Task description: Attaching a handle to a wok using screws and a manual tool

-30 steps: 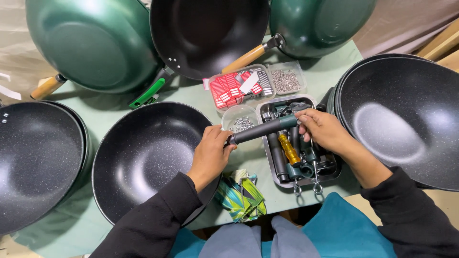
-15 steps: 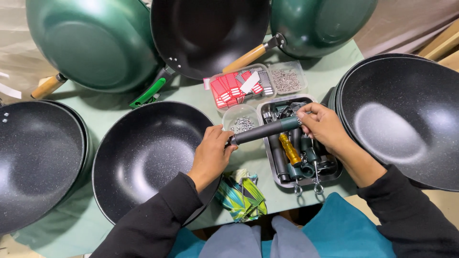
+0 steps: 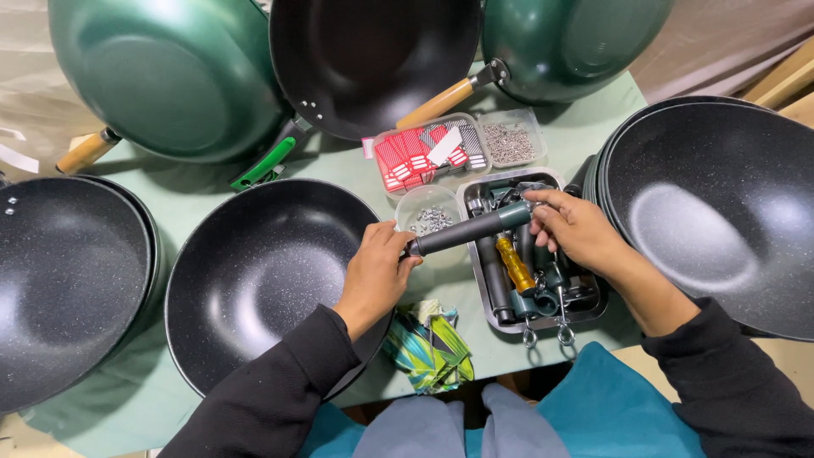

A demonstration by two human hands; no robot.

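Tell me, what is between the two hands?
In the head view, a dark pan handle spans from the left hand to the right hand, above a small screw tub.

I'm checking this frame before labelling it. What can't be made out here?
- Head view: where the handle meets the pan is covered by the left hand.
- Handle's far tip: wrapped by the right hand.
- Tools in the tray: partly under the right hand, kinds unclear.
- Small parts in the tub: too small to identify.
- Right pan: cut off by the frame edge.
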